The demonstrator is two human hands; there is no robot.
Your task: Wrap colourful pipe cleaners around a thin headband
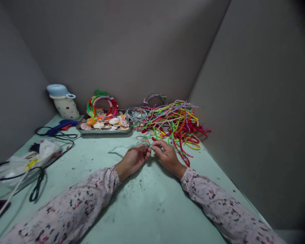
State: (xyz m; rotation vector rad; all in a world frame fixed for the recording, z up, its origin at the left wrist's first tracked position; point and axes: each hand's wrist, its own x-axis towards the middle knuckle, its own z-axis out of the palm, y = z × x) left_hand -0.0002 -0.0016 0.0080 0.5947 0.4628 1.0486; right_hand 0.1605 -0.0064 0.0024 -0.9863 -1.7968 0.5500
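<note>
Currently the pale green strand (118,147) sits right at the fingertips: left hand (138,156) pinching it, right hand (166,155) closed thumb-to-finger on it just beside, the two nearly touching over the worktop (147,211). Loose tail runs out past the left hand, to the left; fingers hide the middle, so can't tell how it's bent there. Close behind the right hand: big tangle of pipe cleaners (176,118), a few red ones trailing down beside that wrist, so that side is crowded. Coil of wire (136,116) lies between tangle and tray (105,131). Tray holds shells (99,125), with colored hoops (116,107) upright on top. Further left: bottle (66,107) tilted in view near the wall, black cable (71,145) looping across, plastic bag (49,147) near the left sleeve. Materials: strand thin, looks fuzzy; pipe cleaners fuzzy, bright mixed colors; wire thin, gray; tray shiny metal, shallow, rectangular; shells fan-shaped, ribbed; bag crumpled, whitish; worktop pale green, smooth, dark specks scattered.
</note>
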